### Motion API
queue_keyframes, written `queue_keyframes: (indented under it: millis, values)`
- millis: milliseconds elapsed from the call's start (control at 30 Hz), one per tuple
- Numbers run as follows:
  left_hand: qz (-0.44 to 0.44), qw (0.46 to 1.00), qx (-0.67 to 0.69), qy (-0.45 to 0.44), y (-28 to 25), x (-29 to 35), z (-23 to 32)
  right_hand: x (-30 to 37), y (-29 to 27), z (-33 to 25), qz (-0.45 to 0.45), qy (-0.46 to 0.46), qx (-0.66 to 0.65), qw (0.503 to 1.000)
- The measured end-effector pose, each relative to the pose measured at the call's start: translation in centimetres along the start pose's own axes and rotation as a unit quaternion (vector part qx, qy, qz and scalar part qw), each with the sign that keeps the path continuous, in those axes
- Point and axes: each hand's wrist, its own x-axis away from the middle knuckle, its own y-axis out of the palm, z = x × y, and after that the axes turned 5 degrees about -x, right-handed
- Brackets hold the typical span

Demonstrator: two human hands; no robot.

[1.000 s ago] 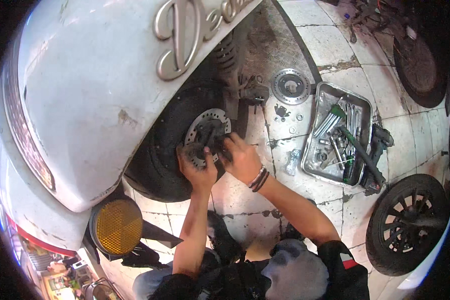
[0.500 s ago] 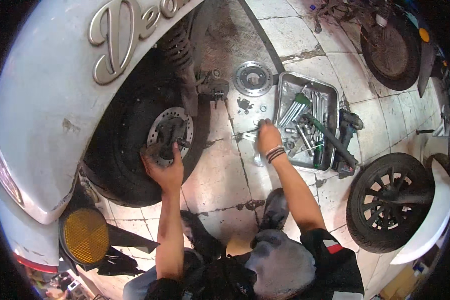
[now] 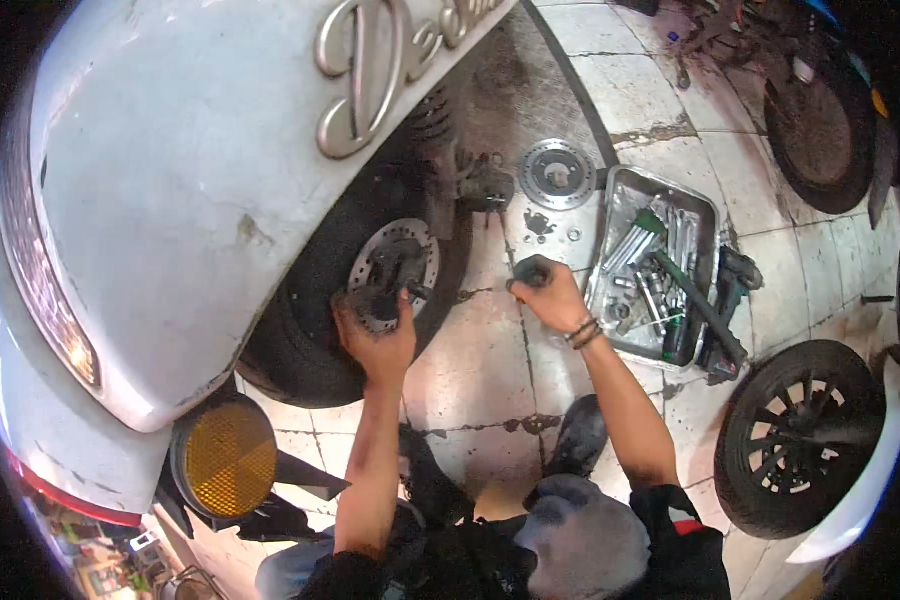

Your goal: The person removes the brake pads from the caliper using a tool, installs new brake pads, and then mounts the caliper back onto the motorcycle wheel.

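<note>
At the scooter's wheel, my left hand (image 3: 378,340) is closed around a dark metal part (image 3: 388,285) in front of the drilled brake disc (image 3: 423,242). The thumb presses near a short stub on that part, and the other fingers are partly hidden on its left side. My right hand (image 3: 552,295) is in the air between the wheel and the tool tray, its fingers curled together. Something dark shows at its fingertips, too blurred to name. The black tire (image 3: 315,350) surrounds the disc.
Right of my right hand lies a metal tray (image 3: 595,285) of wrenches and sockets, with a cordless power tool (image 3: 735,275) beside it. A loose brake disc (image 3: 558,174) and small parts lie on the tiles. White bodywork (image 3: 170,200) overhangs the wheel. Another wheel (image 3: 795,435) stands at right.
My right hand has drawn back from the floor beside the tray toward the wheel, its fingers now curled. My left hand stays at the hub. The whole view has shifted, moving the scene rightward.
</note>
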Motion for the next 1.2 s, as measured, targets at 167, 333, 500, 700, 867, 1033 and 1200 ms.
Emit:
queue_keyframes:
  millis: [167, 333, 500, 700, 867, 1033, 1200]
  values:
    - [-0.011, 0.999, 0.028, 0.011, 0.5, 0.0, 0.4, 1.2, 5.4, -6.5, 0.010, -0.150, -0.198, 0.969]
    - [-0.013, 0.999, 0.052, 0.009, 0.1, -0.8, 1.1, 2.1, 7.0, -10.2, 0.071, -0.197, -0.149, 0.967]
    - [-0.023, 0.996, 0.084, 0.002, 0.4, -0.1, 0.4, 3.1, 6.7, -10.9, 0.091, -0.247, -0.090, 0.961]
    - [-0.023, 0.997, 0.073, 0.010, -0.1, -0.2, 0.9, 3.7, 6.8, -9.9, 0.103, -0.254, -0.059, 0.960]
    - [-0.017, 0.998, 0.061, 0.025, 0.1, -0.3, 0.5, 3.8, 6.6, -10.1, 0.079, -0.223, -0.047, 0.970]
    - [-0.013, 0.998, 0.064, 0.018, 0.1, -0.4, 1.0, 3.4, 7.9, -9.2, 0.089, -0.212, -0.109, 0.967]
    - [-0.016, 0.998, 0.056, 0.029, 0.1, -0.4, 1.1, 3.5, 8.3, -9.1, 0.068, -0.155, -0.158, 0.973]
